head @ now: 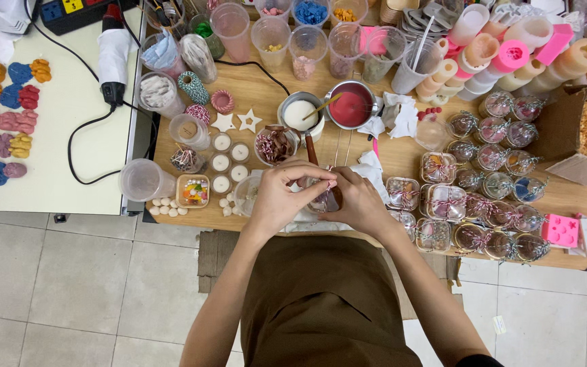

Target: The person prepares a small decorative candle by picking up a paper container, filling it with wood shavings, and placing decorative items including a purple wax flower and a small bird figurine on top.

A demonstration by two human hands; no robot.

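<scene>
Holding both hands together at the near edge of the pale wooden worktable (402, 160), you have a small clear container (321, 200) caught between them, right in front of your body. Your left hand (281, 197) curls over it from the left with fingertips (321, 178) pinched down toward its top, while your right hand (360, 200) cups it from the right, its fingers (338, 182) meeting the left ones. Neither hand is nearer; the piece sits in the gap where they touch, so any work on it happens straight below your fingertips. Its long axis cannot be told, since the hands hide most of it. What shows looks transparent and rounded, with something dark inside. Just beyond your knuckles stands a small glass bowl of red-and-white striped pieces (273, 146), and farther back a metal pot of red wax (350, 107). To your right lie rows of clear, ribbon-tied domed boxes (484, 204).
</scene>
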